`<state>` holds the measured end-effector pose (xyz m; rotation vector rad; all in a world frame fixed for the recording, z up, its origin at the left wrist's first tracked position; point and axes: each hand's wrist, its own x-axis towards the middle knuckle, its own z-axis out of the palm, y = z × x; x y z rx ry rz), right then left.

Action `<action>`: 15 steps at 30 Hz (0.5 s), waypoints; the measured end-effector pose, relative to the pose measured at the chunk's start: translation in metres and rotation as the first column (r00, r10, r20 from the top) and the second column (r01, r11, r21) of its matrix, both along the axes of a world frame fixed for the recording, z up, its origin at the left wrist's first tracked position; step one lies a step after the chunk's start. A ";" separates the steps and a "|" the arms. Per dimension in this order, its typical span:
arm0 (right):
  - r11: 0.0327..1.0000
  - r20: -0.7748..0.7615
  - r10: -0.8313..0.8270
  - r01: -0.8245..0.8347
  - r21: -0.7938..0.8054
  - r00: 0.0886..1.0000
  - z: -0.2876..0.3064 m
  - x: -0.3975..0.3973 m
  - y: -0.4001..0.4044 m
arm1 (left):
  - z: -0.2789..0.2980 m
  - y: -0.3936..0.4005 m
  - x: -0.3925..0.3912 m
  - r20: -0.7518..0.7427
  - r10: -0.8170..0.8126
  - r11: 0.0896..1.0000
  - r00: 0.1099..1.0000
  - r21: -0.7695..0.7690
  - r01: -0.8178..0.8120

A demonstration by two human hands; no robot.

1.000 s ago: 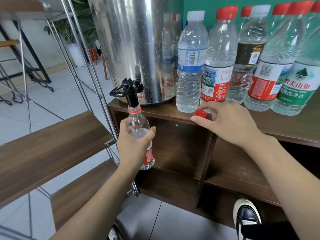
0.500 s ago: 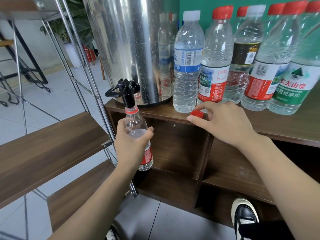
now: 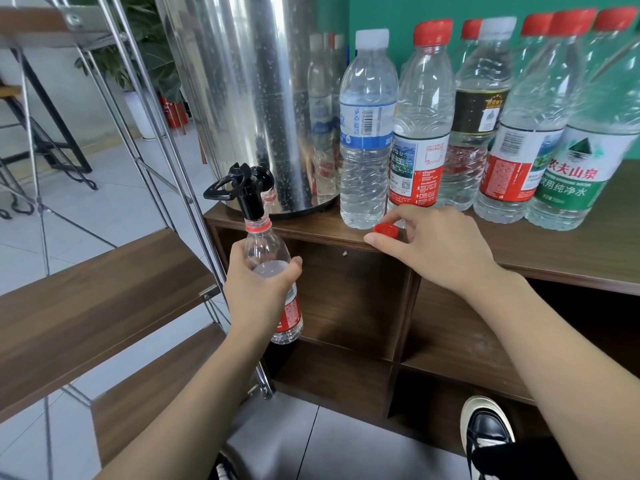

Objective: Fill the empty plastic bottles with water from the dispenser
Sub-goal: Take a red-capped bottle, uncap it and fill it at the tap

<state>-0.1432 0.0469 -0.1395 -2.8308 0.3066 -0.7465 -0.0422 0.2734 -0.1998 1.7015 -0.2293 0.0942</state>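
Observation:
My left hand (image 3: 258,292) grips a clear plastic bottle (image 3: 266,251) with a red label, holding its open neck right under the black tap (image 3: 247,192) of the steel water dispenser (image 3: 249,91). Water stands up to the bottle's shoulder. My right hand (image 3: 433,244) rests on the wooden cabinet top (image 3: 554,247) and pinches a red bottle cap (image 3: 385,229) between thumb and fingers at the cabinet's front edge.
Several capped bottles (image 3: 367,133) stand in a row on the cabinet to the right of the dispenser. A metal-framed rack with wooden shelves (image 3: 86,306) stands close on the left. My black shoe (image 3: 485,431) is on the tiled floor below the open cabinet compartments.
The water in the held bottle has risen slightly. Both hands have kept their places.

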 end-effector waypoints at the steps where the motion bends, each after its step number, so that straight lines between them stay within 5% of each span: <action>1: 1.000 0.000 0.001 -0.001 -0.001 1.000 0.000 0.000 0.000 | 0.001 0.000 -0.001 -0.001 0.002 1.000 1.000 -0.001 -0.002; 15: 1.000 0.003 -0.004 0.004 -0.003 1.000 -0.002 0.001 -0.002 | 0.007 -0.005 -0.011 -0.088 0.036 0.999 0.995 -0.033 -0.039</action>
